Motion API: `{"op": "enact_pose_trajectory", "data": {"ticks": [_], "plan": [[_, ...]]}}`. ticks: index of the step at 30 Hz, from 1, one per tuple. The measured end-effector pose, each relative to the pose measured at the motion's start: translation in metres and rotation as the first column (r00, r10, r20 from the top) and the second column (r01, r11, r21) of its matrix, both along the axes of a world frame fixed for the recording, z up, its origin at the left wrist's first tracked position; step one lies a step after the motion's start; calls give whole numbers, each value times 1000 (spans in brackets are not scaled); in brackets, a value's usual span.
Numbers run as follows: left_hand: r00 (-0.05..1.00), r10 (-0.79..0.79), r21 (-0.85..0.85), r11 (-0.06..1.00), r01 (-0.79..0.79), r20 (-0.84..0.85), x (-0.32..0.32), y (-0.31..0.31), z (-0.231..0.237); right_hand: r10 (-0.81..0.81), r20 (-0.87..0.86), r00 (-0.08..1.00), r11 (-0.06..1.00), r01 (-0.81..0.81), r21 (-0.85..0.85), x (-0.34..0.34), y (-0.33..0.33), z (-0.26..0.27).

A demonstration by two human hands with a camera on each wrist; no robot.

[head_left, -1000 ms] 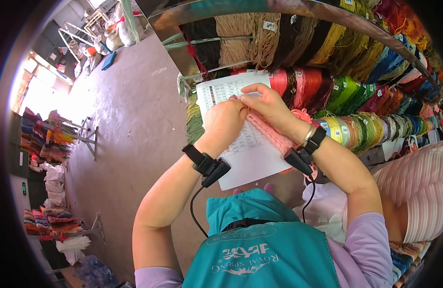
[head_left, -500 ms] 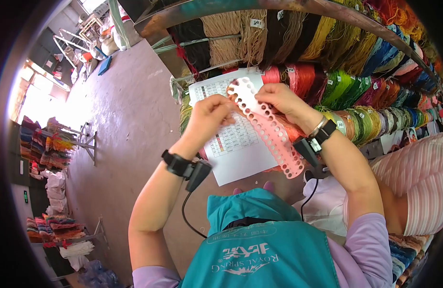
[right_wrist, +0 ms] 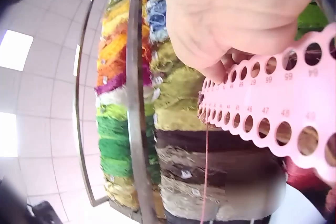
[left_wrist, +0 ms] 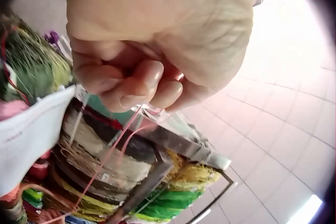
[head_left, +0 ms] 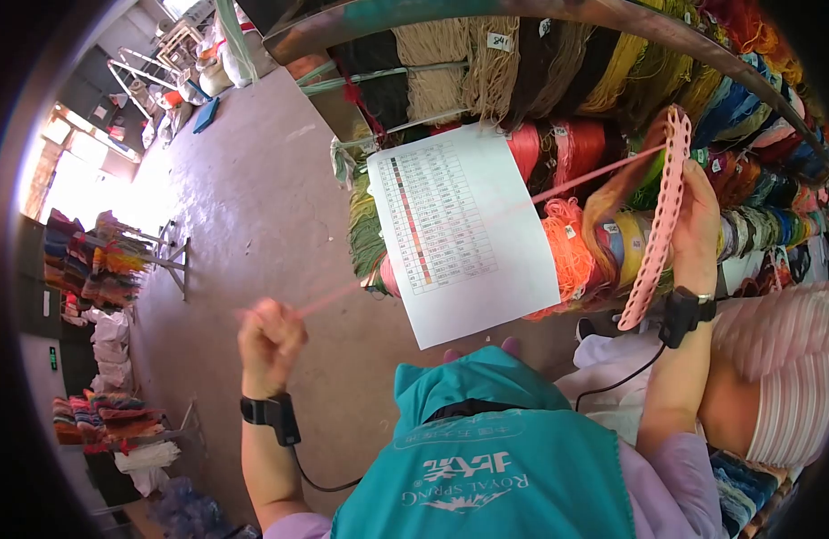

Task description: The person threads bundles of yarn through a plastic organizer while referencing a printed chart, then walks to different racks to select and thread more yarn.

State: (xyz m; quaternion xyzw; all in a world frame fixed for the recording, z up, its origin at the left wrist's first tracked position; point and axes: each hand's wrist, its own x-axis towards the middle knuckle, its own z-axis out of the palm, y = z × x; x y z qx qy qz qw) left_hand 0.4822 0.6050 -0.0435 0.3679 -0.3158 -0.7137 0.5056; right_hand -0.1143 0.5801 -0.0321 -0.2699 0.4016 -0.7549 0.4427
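Observation:
A pink plastic strip (head_left: 655, 229) with numbered holes along both edges is gripped by the right hand (head_left: 697, 211), raised at the right. The left hand (head_left: 273, 337) is low at the left, fingers curled, pinching pink thread (left_wrist: 109, 155) between thumb and fingertips. That thread (head_left: 587, 178) stretches across to the strip's upper end, passing over a white printed sheet (head_left: 513, 260). In the right wrist view the right hand (right_wrist: 236, 14) holds the edge of the strip (right_wrist: 241, 98), and thread (right_wrist: 206, 166) hangs from its far end.
Racks of coloured yarn skeins (head_left: 581, 153) fill the upper right behind a curved metal bar (head_left: 522, 11). Orange yarn (head_left: 567, 256) lies beside the sheet. Another person in striped clothing (head_left: 801, 386) is close at the right. More yarn racks (head_left: 96, 260) stand at the far left.
The hands have moved apart: the left down and to the left with the thread, the right up and to the right with the strip. The thread is now drawn out between them.

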Motion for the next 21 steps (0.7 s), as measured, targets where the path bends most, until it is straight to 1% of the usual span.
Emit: {"op": "enact_pose_trajectory", "data": {"ticks": [1,2,3,4,5,6,8,9,10,11,13,14,15,16,18,19,20,21], "plan": [[986,-135,113,986,124,102,12,9,-25,55,-33,998,998,-56,-22,2,4,-4],[943,-277,235,944,232,186,22,15,-42,71,-18,997,997,-71,-19,9,4,-7],[850,-305,258,943,208,430,13,22,-45,85,-2,996,996,-85,-18,22,3,-10],[696,-321,276,944,180,642,-8,30,-49,100,13,995,995,-99,-16,34,2,-12],[495,-320,285,947,148,808,-25,36,-52,145,15,989,989,-145,9,42,2,-13],[525,-328,256,944,207,786,-34,36,-53,146,43,988,988,-148,42,56,3,-10],[580,-349,190,929,318,736,-52,27,-54,215,16,976,972,-216,88,70,0,-16],[681,-369,198,927,318,633,-64,24,-54,242,24,970,965,-243,96,78,-2,-20],[768,-380,205,925,320,516,-79,22,-52,230,32,973,967,-232,109,85,-3,-19],[839,-383,210,923,324,388,-92,20,-50,225,35,974,969,-227,98,87,-4,-22],[880,-393,267,907,325,267,-111,14,-50,211,13,977,975,-212,62,82,-5,-28],[896,-394,295,898,327,204,-116,12,-50,203,-13,979,979,-202,37,76,-4,-30],[885,-422,318,881,350,195,-119,9,-52,157,40,987,987,-158,36,78,3,-21],[873,-451,340,863,374,184,-120,6,-55,185,149,971,983,-184,-22,68,8,-20],[843,-513,369,824,430,162,-122,5,-57,259,271,927,965,-236,-117,45,21,-21],[825,-545,375,804,462,152,-123,4,-57,188,297,936,981,-164,-102,41,28,-21],[806,-576,381,782,492,141,-124,4,-57,218,314,924,973,-180,-145,28,37,-27],[804,-579,367,783,501,138,-126,5,-60,240,320,917,965,-190,-179,24,45,-26]]}}
